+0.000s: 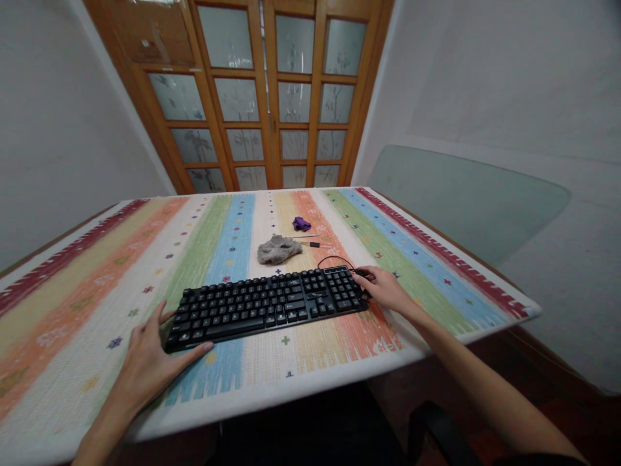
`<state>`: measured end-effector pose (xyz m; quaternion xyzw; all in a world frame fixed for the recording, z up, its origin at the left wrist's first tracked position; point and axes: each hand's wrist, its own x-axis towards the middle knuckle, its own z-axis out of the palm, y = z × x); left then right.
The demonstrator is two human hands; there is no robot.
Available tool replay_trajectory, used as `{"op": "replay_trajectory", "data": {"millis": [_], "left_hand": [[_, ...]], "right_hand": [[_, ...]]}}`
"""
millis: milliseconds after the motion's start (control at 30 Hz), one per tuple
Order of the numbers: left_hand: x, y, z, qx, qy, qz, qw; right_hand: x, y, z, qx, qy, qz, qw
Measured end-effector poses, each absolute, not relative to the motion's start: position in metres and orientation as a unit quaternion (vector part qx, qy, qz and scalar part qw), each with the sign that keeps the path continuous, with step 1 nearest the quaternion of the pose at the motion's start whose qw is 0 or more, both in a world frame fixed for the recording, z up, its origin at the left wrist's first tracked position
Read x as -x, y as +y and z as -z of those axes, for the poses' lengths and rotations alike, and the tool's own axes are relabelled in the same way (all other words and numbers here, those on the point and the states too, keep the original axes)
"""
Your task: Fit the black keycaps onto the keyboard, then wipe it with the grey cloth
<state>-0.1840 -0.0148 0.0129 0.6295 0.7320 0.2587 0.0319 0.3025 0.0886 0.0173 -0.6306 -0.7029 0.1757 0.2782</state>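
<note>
A black full-size keyboard [262,304] lies at a slight slant near the front of the table, keys facing up. My left hand [150,356] is wrapped around its left end, thumb along the front edge and fingers at the side. At the upper right corner, beside the number pad, my right hand [381,287] grips the keyboard's edge with bent fingers; some fingertips are hidden. A thin black cable [334,257] loops out behind that corner. Just behind the keyboard sits a crumpled grey cloth [279,249], apart from both hands.
A small purple cloth bundle [301,224] and a thin tool with a black handle [314,244] lie beyond the keyboard. A striped tablecloth [194,259] covers the table. A glass panel [466,188] leans at the right wall; a chair armrest [436,421] is below the front edge.
</note>
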Motion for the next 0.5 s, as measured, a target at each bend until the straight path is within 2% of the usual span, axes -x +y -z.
{"op": "replay_trajectory", "data": {"millis": [67,267,500], "left_hand": [[0.183,-0.014,-0.016,-0.623,0.733,-0.27,0.042],[0.178,-0.016,-0.015,-0.609,0.723,-0.316,0.081],[0.171,-0.019,-0.008,-0.585,0.714,-0.37,0.106]], "right_hand": [[-0.298,0.091,-0.018,0.634,-0.686,-0.206,0.291],[-0.292,0.091,-0.027,0.587,-0.635,-0.402,0.3],[-0.289,0.086,-0.028,0.581,-0.545,-0.472,0.379]]}}
